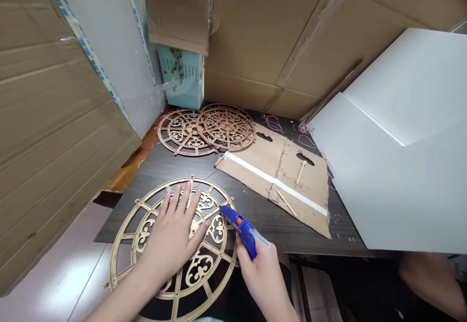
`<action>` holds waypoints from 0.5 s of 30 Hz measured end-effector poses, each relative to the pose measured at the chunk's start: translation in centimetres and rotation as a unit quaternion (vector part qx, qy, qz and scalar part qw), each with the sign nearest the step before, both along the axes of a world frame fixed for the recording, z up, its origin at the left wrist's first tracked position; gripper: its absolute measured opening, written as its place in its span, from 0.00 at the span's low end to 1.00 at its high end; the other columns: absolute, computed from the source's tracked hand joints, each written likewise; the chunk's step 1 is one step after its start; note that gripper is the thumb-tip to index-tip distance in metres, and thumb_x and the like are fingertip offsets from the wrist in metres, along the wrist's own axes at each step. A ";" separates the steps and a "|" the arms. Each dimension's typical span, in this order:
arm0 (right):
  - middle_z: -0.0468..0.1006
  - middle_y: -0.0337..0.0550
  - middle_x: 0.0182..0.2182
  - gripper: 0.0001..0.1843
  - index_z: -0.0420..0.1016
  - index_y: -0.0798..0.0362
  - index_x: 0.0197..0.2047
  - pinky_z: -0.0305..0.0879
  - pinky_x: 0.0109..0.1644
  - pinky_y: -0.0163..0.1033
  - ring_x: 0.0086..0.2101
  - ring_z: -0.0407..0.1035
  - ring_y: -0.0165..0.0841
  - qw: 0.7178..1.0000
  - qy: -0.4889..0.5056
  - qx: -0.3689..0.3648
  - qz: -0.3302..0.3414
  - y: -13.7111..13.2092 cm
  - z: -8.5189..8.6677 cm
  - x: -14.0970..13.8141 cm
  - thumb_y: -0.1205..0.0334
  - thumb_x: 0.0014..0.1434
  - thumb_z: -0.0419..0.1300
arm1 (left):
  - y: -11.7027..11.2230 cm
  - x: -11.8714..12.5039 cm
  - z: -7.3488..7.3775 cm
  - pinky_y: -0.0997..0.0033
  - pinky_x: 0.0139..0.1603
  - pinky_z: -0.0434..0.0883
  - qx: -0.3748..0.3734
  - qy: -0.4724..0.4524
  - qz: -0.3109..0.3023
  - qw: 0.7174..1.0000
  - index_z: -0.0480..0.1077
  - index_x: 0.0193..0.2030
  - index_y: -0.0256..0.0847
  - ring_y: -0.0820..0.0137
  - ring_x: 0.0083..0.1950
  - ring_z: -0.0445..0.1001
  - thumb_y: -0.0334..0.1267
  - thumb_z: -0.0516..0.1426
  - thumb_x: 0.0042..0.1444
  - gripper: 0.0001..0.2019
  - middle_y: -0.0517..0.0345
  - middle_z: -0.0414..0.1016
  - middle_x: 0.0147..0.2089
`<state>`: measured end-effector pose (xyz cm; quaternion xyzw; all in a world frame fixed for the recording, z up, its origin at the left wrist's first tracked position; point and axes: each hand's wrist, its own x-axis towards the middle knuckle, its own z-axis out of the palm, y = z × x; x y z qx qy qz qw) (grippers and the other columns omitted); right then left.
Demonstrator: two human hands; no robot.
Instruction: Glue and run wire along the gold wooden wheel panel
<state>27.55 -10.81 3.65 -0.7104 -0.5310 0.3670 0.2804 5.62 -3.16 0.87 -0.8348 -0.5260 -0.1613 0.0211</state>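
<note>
Here, fretwork (199, 269), dark tabletop (153, 166), cardboard walls (251, 44).

Glue gun (248, 233) smooth plastic, disc (177, 293) matt wood, tabletop (262, 217) wood-grain w/ slight sheen, cardbd (262, 159) matt.

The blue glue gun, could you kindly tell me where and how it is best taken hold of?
The blue glue gun is probably best gripped by its handle, from the near right side, as the right hand holds it: the handle lies nearest, while the nozzle points away leftward, over the round wooden lattice.
</note>
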 end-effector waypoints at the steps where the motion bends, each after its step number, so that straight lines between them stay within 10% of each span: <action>1: 0.80 0.44 0.33 0.12 0.77 0.50 0.41 0.68 0.45 0.37 0.37 0.76 0.39 1.000 -0.003 -0.005 0.000 0.1 0.0 -0.1 0.56 0.67 0.53 | 0.0 0.0 0.0 0.36 0.76 0.54 0.001 0.002 -0.002 1.000 0.47 0.80 0.38 0.45 0.80 0.42 0.60 0.47 0.71 0.39 0.42 0.45 0.80; 15: 0.78 0.47 0.34 0.10 0.72 0.51 0.44 0.59 0.40 0.38 0.36 0.73 0.41 0.984 -0.141 -0.099 0.036 0.9 3.2 -1.0 0.60 0.67 0.51 | 0.2 0.6 0.2 0.36 0.76 0.51 -0.009 -0.008 0.002 1.000 0.51 0.78 0.36 0.43 0.79 0.44 0.60 0.48 0.70 0.39 0.39 0.45 0.80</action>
